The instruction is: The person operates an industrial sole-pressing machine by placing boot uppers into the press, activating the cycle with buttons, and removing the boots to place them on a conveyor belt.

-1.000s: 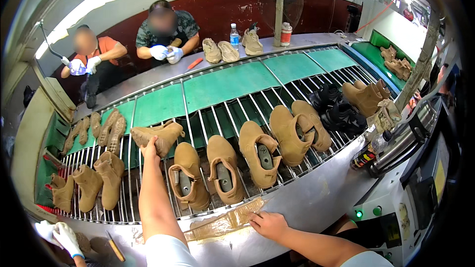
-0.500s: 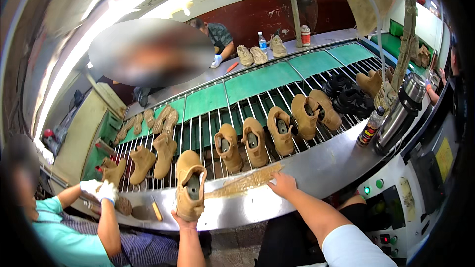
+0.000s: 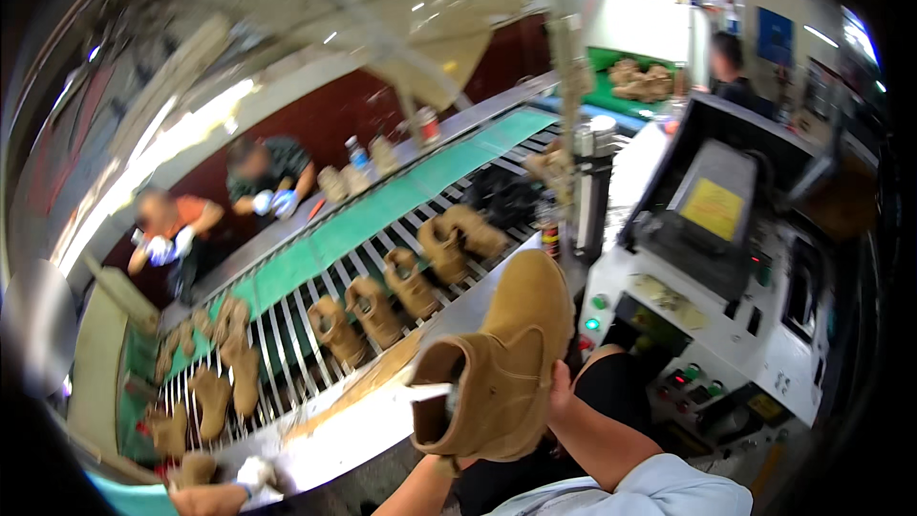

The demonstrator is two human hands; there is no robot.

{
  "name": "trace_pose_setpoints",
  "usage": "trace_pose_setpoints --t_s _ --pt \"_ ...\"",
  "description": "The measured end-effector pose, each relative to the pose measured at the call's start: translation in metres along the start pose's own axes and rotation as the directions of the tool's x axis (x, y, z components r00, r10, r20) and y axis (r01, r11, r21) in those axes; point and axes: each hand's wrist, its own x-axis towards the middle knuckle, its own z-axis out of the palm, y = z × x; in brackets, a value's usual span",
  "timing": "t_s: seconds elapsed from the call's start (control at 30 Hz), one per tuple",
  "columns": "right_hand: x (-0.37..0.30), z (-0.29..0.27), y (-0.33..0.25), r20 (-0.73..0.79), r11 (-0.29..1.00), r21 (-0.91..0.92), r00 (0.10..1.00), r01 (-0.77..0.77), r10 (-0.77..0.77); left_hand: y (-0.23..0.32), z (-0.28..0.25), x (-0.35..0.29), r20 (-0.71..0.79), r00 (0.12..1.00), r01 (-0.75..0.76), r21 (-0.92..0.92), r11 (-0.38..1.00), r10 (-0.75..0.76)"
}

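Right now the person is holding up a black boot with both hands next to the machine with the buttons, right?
Not quite: the boot is tan, not black. The head view shows it held up, with the right hand behind its heel and the left hand under it, beside the machine with the buttons.

Ahead of you runs a long conveyor of metal rods with green panels along its far half. Behind it stands a dark red wall, and a bright strip of light glares along the upper left. To your right sits a white machine with coloured buttons and a dark hood bearing a yellow label. Two people sit at the far side of the line, and another stands at the upper right.
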Motion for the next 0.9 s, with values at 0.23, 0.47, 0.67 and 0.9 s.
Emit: trace_pose_setpoints --t_s 0.23,0.47,0.67,0.9 --pt "-0.126 0.034 -0.130 -0.361 0.843 -0.526 0.868 0.113 -0.342 0.002 0.139 0.046 0.120 0.989 -0.147 0.641 0.754 0.090" --pt "-0.180 0.024 -0.188 -0.266 0.634 -0.773 0.889 0.035 -0.373 -0.085 0.157 0.081 0.217 0.955 -0.224 0.974 -0.013 -0.205" --pt "-0.193 0.058 -0.234 -0.122 0.133 -0.987 0.964 -0.092 -0.237 -0.132 0.175 0.085 0.220 0.957 -0.029 0.724 0.690 -0.191" --pt "-0.222 0.103 -0.270 -0.205 -0.011 -0.974 0.910 -0.224 -0.361 -0.190 0.235 0.116 0.215 0.818 0.303 0.627 0.718 -0.533"
